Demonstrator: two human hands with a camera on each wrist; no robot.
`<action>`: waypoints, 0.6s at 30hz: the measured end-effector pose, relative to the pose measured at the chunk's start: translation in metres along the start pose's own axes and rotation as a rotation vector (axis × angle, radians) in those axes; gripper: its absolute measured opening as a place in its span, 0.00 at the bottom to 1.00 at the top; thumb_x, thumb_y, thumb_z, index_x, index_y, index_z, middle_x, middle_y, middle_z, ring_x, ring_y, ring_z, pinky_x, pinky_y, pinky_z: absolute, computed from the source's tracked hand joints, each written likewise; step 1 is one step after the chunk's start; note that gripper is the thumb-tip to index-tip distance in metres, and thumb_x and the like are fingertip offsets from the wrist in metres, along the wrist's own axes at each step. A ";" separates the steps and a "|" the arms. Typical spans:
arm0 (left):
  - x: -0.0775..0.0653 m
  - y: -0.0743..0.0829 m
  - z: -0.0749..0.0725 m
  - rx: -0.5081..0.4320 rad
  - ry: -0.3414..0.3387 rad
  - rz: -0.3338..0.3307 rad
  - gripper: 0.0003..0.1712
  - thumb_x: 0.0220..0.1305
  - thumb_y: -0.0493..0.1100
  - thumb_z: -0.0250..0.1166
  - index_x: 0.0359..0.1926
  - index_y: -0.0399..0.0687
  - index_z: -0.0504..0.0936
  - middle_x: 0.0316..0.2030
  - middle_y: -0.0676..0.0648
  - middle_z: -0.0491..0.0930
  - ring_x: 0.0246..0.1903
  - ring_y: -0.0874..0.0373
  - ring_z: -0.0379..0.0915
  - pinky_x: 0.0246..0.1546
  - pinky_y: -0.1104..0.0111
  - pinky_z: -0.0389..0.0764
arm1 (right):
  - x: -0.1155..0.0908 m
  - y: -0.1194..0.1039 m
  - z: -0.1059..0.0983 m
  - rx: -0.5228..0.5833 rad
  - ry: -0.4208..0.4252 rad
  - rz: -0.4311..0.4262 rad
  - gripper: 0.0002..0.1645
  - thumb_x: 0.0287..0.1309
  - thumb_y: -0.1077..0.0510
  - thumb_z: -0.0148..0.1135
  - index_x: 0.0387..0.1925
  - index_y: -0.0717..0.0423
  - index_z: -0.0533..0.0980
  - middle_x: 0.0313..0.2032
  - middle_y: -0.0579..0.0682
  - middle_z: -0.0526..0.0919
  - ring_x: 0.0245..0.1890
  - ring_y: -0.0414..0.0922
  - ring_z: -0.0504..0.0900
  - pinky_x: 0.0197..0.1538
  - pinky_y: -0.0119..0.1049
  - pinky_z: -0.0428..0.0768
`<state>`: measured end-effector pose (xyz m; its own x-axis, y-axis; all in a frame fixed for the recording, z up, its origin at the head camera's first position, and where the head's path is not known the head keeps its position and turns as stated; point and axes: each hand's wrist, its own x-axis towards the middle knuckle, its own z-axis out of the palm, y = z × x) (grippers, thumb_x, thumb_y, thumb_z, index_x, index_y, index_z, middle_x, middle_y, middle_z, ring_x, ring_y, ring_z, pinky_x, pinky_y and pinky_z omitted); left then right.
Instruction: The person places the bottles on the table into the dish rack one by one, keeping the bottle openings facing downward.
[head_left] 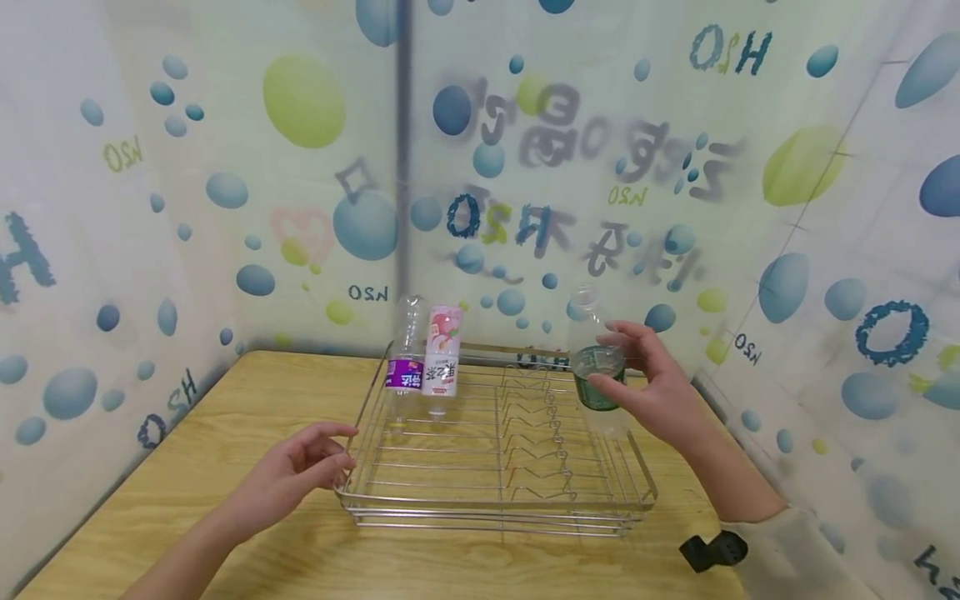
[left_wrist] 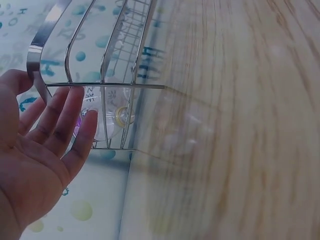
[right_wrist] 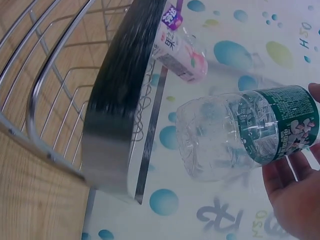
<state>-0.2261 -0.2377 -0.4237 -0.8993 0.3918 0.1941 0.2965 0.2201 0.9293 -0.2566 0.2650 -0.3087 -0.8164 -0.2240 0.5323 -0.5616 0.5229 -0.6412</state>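
My right hand [head_left: 660, 383] grips a clear plastic bottle with a green label [head_left: 598, 379], neck up, over the right side of a wire dish rack [head_left: 495, 502]. In the right wrist view the bottle's clear base [right_wrist: 200, 140] is close beside the rack's flat metal rim [right_wrist: 117, 110]. My left hand [head_left: 288, 475] is at the rack's left front corner, fingers loosely bent, right at the rim. At the rack's back left, a purple-labelled clear bottle [head_left: 405, 373] and a pink peach-pictured bottle [head_left: 442, 354] sit side by side, necks down toward me.
The rack stands on a wooden table [head_left: 277, 392] with wire dividers [head_left: 536, 433] down its middle. A curtain [head_left: 300, 208] printed with bubbles and letters encloses the back and sides. A black object [head_left: 714, 550] is at my right sleeve [head_left: 795, 550].
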 end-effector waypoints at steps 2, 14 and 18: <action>0.000 0.001 0.000 0.009 0.003 -0.010 0.25 0.84 0.42 0.62 0.73 0.34 0.71 0.48 0.34 0.85 0.42 0.58 0.87 0.46 0.65 0.91 | 0.002 -0.002 0.005 -0.014 -0.015 -0.007 0.41 0.71 0.61 0.74 0.79 0.50 0.66 0.66 0.55 0.82 0.57 0.31 0.79 0.59 0.18 0.75; 0.001 0.011 -0.004 0.180 0.012 -0.030 0.23 0.83 0.44 0.64 0.70 0.40 0.76 0.39 0.45 0.82 0.29 0.59 0.76 0.30 0.65 0.81 | 0.004 -0.017 0.026 -0.083 -0.128 -0.041 0.44 0.67 0.56 0.79 0.80 0.45 0.69 0.68 0.52 0.82 0.61 0.50 0.81 0.65 0.42 0.82; 0.002 0.019 -0.009 0.236 0.018 0.003 0.21 0.82 0.43 0.65 0.68 0.42 0.79 0.36 0.48 0.81 0.25 0.61 0.71 0.24 0.66 0.75 | 0.004 -0.023 0.030 -0.112 -0.168 -0.030 0.46 0.66 0.52 0.80 0.81 0.42 0.69 0.69 0.50 0.80 0.62 0.50 0.81 0.65 0.52 0.83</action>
<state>-0.2247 -0.2405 -0.4027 -0.9032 0.3771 0.2049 0.3645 0.4219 0.8301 -0.2510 0.2276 -0.3088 -0.8156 -0.3701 0.4447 -0.5753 0.6000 -0.5559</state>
